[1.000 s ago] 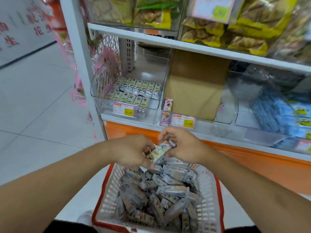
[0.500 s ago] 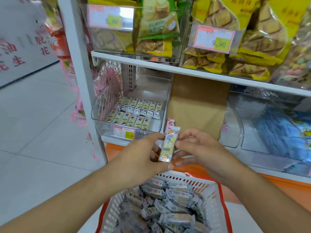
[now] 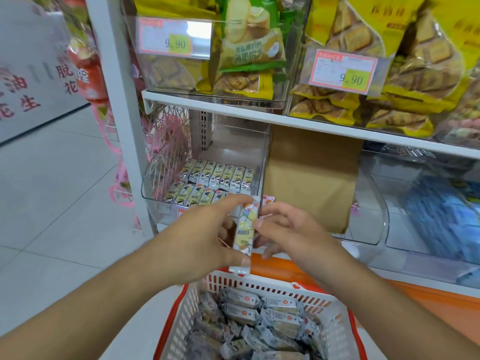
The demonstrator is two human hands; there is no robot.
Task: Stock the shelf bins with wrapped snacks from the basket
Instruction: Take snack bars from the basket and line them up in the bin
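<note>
White basket (image 3: 179,331) with red rim, yellow-white cartoon-printed snack (image 3: 245,231)

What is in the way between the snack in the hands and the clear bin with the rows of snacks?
Nothing visible. The wrapped snack, held upright by the left hand and right hand, is just in front of the clear bin, whose top is open above the low front wall.
</note>
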